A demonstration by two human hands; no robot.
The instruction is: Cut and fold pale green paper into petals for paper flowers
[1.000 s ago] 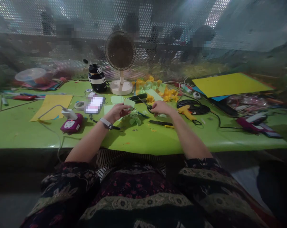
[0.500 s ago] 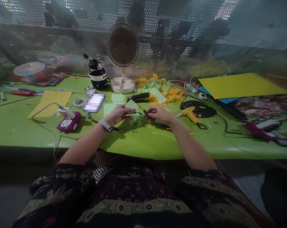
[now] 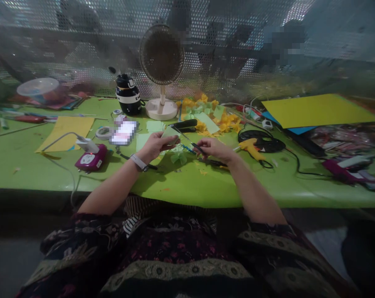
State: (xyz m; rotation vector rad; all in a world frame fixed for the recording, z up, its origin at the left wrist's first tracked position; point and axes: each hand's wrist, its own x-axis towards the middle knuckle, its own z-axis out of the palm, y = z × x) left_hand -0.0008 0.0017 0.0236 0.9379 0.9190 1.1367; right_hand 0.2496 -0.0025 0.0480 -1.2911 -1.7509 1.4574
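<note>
In my left hand [image 3: 156, 147] a small piece of pale green paper [image 3: 170, 133] is pinched between thumb and fingers. My right hand [image 3: 214, 149] is closed around the black handles of thin-bladed scissors [image 3: 197, 147]. The blades point up and left, their tips close to the paper's right side. Below the hands lies a curled light green paper piece [image 3: 178, 156]. A narrow blue-green strip [image 3: 186, 148] shows between the hands. A dark tool with yellow on its handle [image 3: 216, 163] rests under my right wrist.
Behind the hands are a black stapler [image 3: 184, 125] and a heap of yellow and green paper pieces [image 3: 227, 123]. A yellow glue gun [image 3: 251, 148] lies right; a purple power adapter [image 3: 92, 159], phone [image 3: 123, 133] and tape roll [image 3: 103, 133] left. A fan [image 3: 161, 108] stands behind.
My right hand and the scissors have drawn slightly right, away from my left hand. The green paper has tilted in my left fingers. The view has shifted a little.
</note>
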